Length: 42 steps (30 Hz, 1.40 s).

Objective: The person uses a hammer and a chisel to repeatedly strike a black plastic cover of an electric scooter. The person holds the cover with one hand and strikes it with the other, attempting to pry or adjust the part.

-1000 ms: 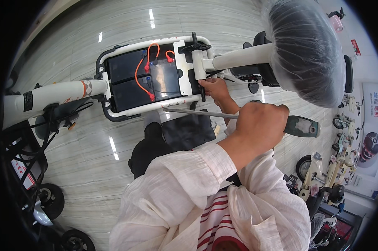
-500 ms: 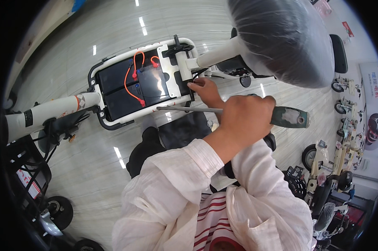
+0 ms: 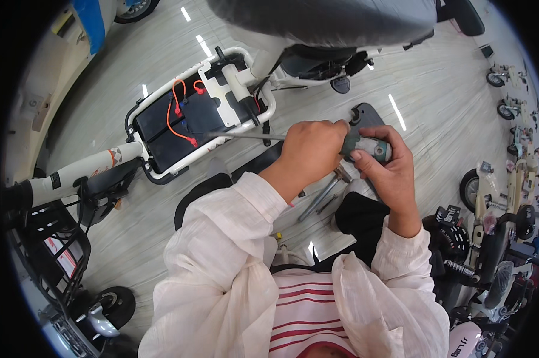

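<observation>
My left hand is closed on a long screwdriver with a green, worn handle and a steel shaft that extends left over the lower rail of a white scooter frame. My right hand grips the handle's end. The frame holds black batteries with orange wires and red caps, beside a white plate and a crosstube. Below my hands lie metal tools and a dark grey plastic piece, partly covered by my hands.
A plastic-wrapped seat overhangs the back of the scooter, whose white stem runs left. A black rack and wheel stand lower left. A cream vehicle body is upper left. More scooters line the right side.
My right hand has left the frame beside the crosstube and come back onto the screwdriver handle, right of my left hand. My left hand has moved leftward and slightly up with it. The view has shifted.
</observation>
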Tool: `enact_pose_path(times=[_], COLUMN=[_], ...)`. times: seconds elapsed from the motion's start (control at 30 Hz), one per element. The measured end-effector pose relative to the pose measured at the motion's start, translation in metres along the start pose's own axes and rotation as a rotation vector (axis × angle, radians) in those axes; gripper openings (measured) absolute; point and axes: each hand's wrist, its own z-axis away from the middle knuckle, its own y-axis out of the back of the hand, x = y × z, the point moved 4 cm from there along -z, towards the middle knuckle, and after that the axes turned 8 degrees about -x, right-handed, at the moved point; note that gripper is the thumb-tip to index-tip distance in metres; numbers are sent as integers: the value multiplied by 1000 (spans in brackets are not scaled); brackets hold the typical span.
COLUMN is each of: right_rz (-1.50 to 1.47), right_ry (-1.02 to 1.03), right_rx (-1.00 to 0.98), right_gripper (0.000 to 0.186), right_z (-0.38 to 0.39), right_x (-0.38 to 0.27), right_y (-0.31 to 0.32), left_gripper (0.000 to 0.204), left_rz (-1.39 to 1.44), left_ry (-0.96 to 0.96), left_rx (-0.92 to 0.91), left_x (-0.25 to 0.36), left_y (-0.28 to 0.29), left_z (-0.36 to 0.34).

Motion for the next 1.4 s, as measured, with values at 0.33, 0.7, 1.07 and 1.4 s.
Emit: enact_pose_path(times=[0.33, 0.7, 1.07, 1.4], right_rz=[-315, -509, -840, -1078], right_ry=[-176, -292, -697, -735], right_rx=[22, 93, -518, -570], right_gripper=[33, 33, 47, 45], right_z=[54, 80, 106, 102], right_x=[29, 69, 70, 54], right_y=[32, 28, -72, -105], left_gripper=[90, 21, 3, 4], left_rz=[-62, 1598, 1430, 1473], left_ry=[222, 833, 1045, 1010], left_rx=[57, 419, 564, 554], left_x=[-9, -120, -151, -175], left_y=[-32, -75, -96, -92], left_z=[24, 24, 35, 30])
